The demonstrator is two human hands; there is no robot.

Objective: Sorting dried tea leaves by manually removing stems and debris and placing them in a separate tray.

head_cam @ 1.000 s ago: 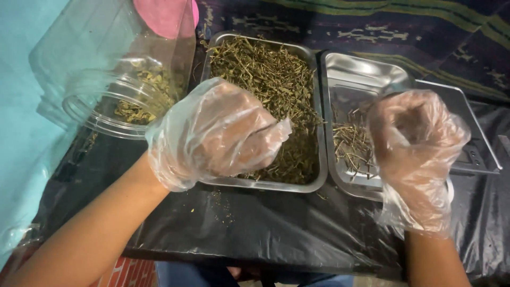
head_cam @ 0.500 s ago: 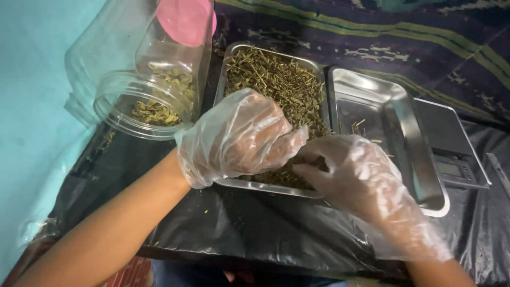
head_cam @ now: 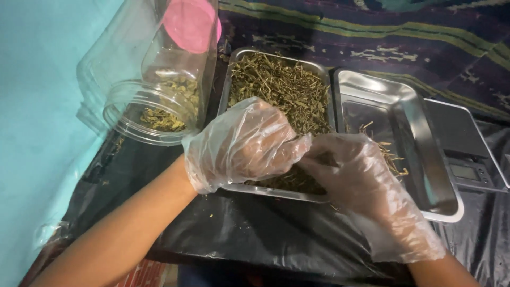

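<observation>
We see the dried herb stems (head_cam: 281,87) heaped in a steel tray (head_cam: 234,66) on the table, directly under and ahead of both gloved hands. Our left hand (head_cam: 241,143) is curled loosely over the near end of the heap; whether it pinches anything we cannot tell. Our right hand (head_cam: 366,180) meets its fingertips there, grip equally hidden. Just right stands a second steel tray (head_cam: 404,101) holding few stems, then a scale (head_cam: 467,159). Left lies a clear jar (head_cam: 154,101).

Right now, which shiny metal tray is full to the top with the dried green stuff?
The rectangular steel tray on the left, beside the clear plastic jar. Both gloved hands work over it. The steel tray on the right holds only a few stems.
</observation>
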